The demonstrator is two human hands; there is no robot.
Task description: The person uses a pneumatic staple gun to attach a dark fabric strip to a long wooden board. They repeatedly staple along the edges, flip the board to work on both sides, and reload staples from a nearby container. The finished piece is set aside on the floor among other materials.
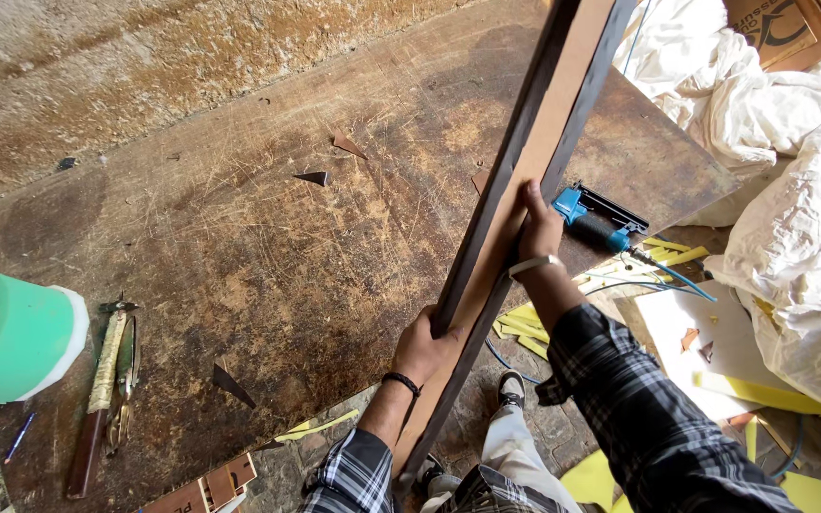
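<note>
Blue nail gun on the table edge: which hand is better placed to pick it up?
Right. The right hand grips the long wooden board just beside the nail gun; the left hand holds the board lower, farther away.

A long, narrow wooden frame piece (pixel 525 180), dark brown along its edges with a pale tan inner face, stands steeply tilted from the floor up past the table edge, gripped low by the left fingers (pixel 427 334) and higher by the right fingers (pixel 532 204).
</note>
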